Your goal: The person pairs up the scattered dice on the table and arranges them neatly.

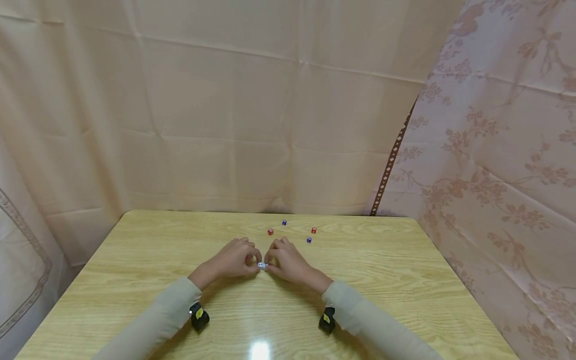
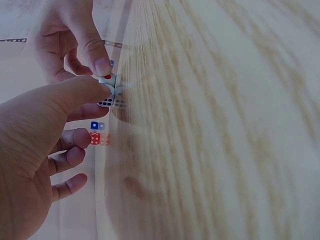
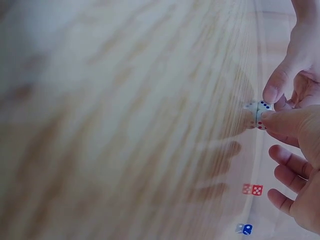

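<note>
Two white dice sit side by side on the wooden table, at the meeting point of both hands. My left hand (image 1: 234, 257) pinches the left white die (image 2: 105, 102), which shows black pips in the left wrist view, between thumb and index finger. Thumb and index finger of my right hand (image 1: 289, 261) pinch the right white die (image 3: 261, 123), with red pips on one face. The dice are right against each other, partly hidden by the fingertips. The other fingers of both hands are loosely bent above the table.
Beyond the hands lie two red dice, one on the left (image 1: 270, 232) and one on the right (image 1: 314, 230). Two blue dice, a far one (image 1: 284, 222) and a nearer one (image 1: 309, 240), lie among them. A beige curtain (image 1: 216, 125) hangs behind the table (image 1: 382, 270).
</note>
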`<state>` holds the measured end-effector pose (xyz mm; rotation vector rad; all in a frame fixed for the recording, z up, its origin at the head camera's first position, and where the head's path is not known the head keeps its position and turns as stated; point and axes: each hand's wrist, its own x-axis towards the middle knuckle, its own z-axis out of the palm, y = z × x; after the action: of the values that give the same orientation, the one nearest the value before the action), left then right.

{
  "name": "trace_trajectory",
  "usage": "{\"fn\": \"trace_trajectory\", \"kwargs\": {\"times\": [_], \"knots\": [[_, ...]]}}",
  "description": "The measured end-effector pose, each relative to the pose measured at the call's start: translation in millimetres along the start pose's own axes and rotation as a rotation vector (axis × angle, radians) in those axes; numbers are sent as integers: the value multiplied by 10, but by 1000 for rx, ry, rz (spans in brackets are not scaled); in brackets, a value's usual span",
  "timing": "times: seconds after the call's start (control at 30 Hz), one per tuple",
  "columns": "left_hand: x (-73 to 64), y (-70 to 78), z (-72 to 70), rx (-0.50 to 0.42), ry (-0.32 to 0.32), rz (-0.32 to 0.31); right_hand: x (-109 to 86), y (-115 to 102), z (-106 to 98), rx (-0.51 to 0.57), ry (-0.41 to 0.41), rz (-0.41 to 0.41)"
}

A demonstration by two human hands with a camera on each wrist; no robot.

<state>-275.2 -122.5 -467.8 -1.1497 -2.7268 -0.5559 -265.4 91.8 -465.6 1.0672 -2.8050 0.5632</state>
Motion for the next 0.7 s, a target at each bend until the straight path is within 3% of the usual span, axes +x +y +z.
{"fn": "trace_trajectory", "kwargs": {"times": [0.4, 0.7], "knots": [[23, -37, -113, -45, -7, -46, -18, -19, -15, -23, 7, -24], [181, -103, -309, -18, 27, -47, -19, -16, -14, -24, 6, -23]]}}
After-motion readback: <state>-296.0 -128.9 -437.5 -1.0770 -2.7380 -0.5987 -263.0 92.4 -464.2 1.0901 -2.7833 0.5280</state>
